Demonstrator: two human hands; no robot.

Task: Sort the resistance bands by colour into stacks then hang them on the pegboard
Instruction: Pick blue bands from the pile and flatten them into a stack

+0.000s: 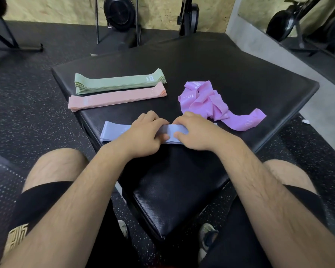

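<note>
Two grips, left hand (141,133) and right hand (198,131), tight around the grey-blue band stack (113,130) on the mat (240,74).

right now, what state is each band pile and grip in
pale green fabric band stack, flat, neat
pink fabric band stack, flat, neat
blue-grey fabric band stack, flat, held by both grips
purple thin bands, loose tangled heap
left grip, pinching blue-grey stack
right grip, pinching blue-grey stack

Both hands, left hand (143,130) and right hand (195,130), grip blue-grey band stack (114,131) on black mat (240,74). Green stack (120,82), pink stack (116,97) beyond; purple bands (207,105) heaped right.
</note>
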